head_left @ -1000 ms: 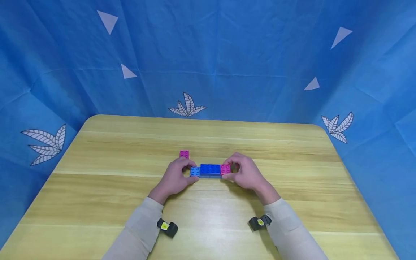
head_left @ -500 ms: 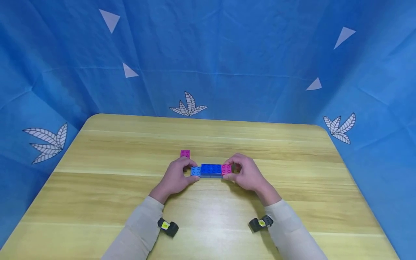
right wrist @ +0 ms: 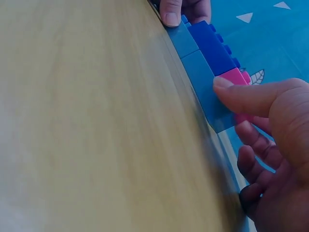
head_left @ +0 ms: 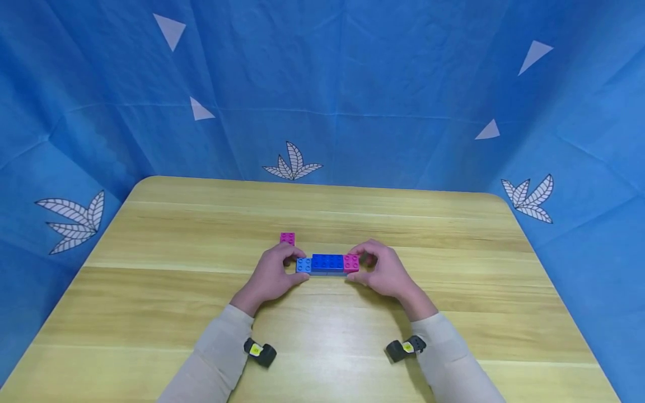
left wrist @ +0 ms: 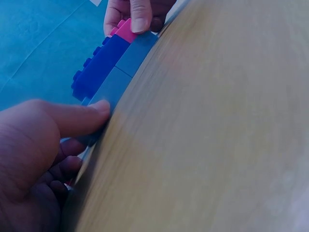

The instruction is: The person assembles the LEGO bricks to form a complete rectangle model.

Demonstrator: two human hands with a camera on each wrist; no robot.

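Forearms in pale sleeves come in toward the dark blue brick from its near side, one from either hand. My left hand, left of this brick, pinches the free end of the left light blue brick, thumb on the near face, fingers behind. My right hand, on the other side, likewise pinches the right light blue brick, thumb just below the pink brick. The two light blue bricks lie end to end beneath the dark blue brick, which spans their joint; the pink brick sits at its right end. A loose magenta brick lies beyond it to the left, near my left knuckles. Wood-grained table extends around the dark blue brick on every side; well beyond it hangs a blue curtain printed with pale triangles and leaves.
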